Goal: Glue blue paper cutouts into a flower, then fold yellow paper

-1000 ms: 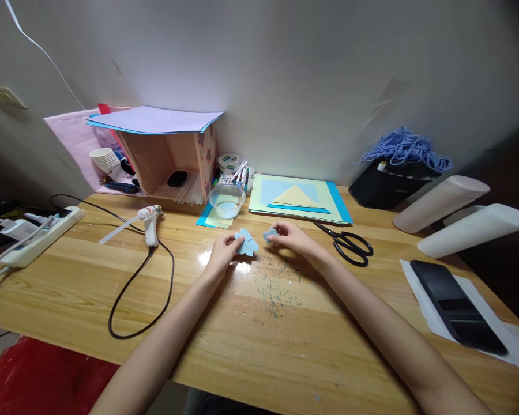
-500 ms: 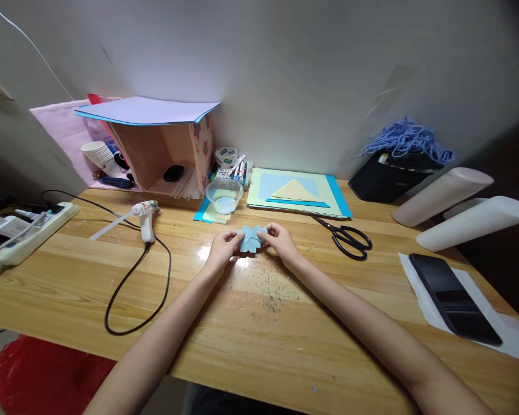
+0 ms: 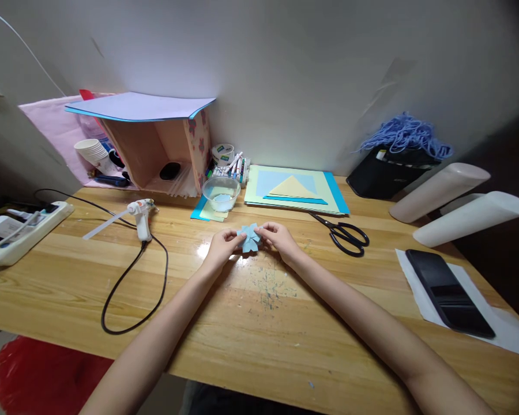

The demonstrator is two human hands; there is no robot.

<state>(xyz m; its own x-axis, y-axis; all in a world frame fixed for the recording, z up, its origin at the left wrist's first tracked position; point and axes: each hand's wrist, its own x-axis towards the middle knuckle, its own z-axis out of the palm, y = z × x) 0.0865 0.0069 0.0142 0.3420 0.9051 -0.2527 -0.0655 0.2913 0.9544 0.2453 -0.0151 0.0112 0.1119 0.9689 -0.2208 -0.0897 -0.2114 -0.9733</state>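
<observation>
A small light-blue paper flower [image 3: 250, 241] with notched petals is held just above the wooden table [image 3: 225, 346]. My left hand [image 3: 222, 246] pinches its left side between thumb and fingers. On the opposite side, my right hand [image 3: 279, 239] grips a petal, thumb on top. Folds and slits meet at the flower's middle. Behind the hands stands a clear plastic bowl [image 3: 221, 196] with pale-blue paper inside, on some paper strips. Black-handled scissors [image 3: 343, 235] lie to the right of my right hand.
At left are a hot glue gun [image 3: 142, 219] with a looping cord and a power strip [image 3: 28, 233]. A pink box [image 3: 155, 150], markers [image 3: 237, 168] and stacked coloured paper [image 3: 294, 187] line the wall. To the right are cardboard tubes [image 3: 471, 219] and a phone [image 3: 450, 294].
The flower has turned slightly between my fingers, and my right fingers sit closer to its middle. The view has shifted a little, moving the surroundings slightly left and up.
</observation>
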